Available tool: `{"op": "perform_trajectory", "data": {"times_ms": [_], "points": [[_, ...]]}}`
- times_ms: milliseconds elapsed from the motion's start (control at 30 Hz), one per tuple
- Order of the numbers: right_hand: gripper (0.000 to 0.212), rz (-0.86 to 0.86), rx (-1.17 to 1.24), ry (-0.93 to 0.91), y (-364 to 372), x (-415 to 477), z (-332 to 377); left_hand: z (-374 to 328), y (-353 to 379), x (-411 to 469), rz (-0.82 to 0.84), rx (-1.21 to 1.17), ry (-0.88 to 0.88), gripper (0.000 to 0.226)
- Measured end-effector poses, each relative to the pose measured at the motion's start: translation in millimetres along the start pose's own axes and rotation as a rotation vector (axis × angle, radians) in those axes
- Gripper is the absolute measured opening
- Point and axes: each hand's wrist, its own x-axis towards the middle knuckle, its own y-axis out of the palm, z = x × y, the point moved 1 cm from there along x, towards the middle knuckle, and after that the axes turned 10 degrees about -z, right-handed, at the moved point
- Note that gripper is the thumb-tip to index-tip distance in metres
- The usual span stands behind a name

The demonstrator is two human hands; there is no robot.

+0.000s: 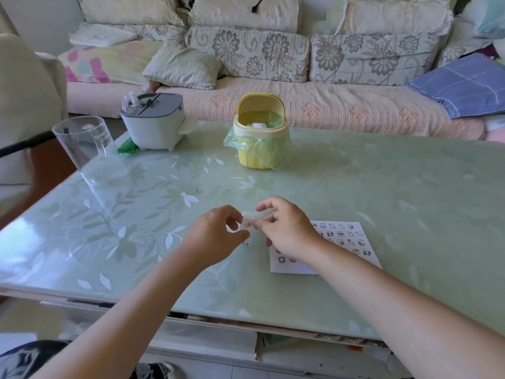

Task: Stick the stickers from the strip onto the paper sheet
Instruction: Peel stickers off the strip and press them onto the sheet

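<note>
We hold the sticker strip (248,224) between our two hands, raised a little above the glass table top (382,187): our left hand (218,236) pinches its near edge between thumb and curled fingers, and our right hand (287,228) closes thumb and forefinger on its other edge, apparently picking at the one brown sticker we can see on it. We judge the strip almost weightless, thin and limp, with slick backing; it should be gripped by the bare margins, while the sticker itself is best lifted by a corner so that it neither tears nor folds onto its own glue. The paper sheet (366,242) lies flat on the table just beyond and under our right wrist, partly hidden by it; it too is light and would slide easily on the glass. We count one strip, one sheet, and roughly twenty small stickers showing on the sheet in loose rows, though some are hidden. Farther out, beyond both hands, stand one yellow bin (259,138), one clear cup (84,149) and one grey tissue box (154,121).
</note>
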Motion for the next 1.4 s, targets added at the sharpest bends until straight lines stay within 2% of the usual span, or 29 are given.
{"op": "perform_trajectory", "data": {"times_ms": [100,267,400,600,667,767,900,1000,1200,1400], "points": [[0.016,-0.034,0.031,0.011,4,3,3,-3,1,2,-0.029,-0.084,-0.026,0.014],[0.013,-0.034,0.049,-0.005,3,8,6,-5,-3,6,-0.050,-0.179,-0.058,0.028],[0.008,-0.103,-0.011,-0.090,2,10,8,-5,-4,6,-0.048,-0.186,-0.043,0.024],[0.014,-0.067,0.043,-0.134,0,12,11,-7,-5,5,-0.035,-0.271,-0.069,0.025],[0.013,-0.090,0.030,-0.156,-1,13,11,-10,-6,4,-0.019,-0.309,-0.104,0.019],[0.010,-0.124,-0.014,-0.216,-5,14,11,-15,-8,1,-0.008,-0.435,-0.197,0.009],[0.014,-0.120,-0.082,-0.284,-7,11,13,-20,-13,-1,-0.004,-0.545,-0.301,0.024],[0.013,-0.126,-0.153,-0.360,-9,8,15,-22,-12,-2,-0.016,-0.594,-0.362,0.025],[0.017,-0.244,-0.246,-0.567,-7,3,15,-25,-13,-4,-0.028,-0.687,-0.442,0.019],[0.016,-0.294,-0.269,-0.656,-2,5,10,-24,-14,-5,-0.033,-0.713,-0.479,0.019]]}}
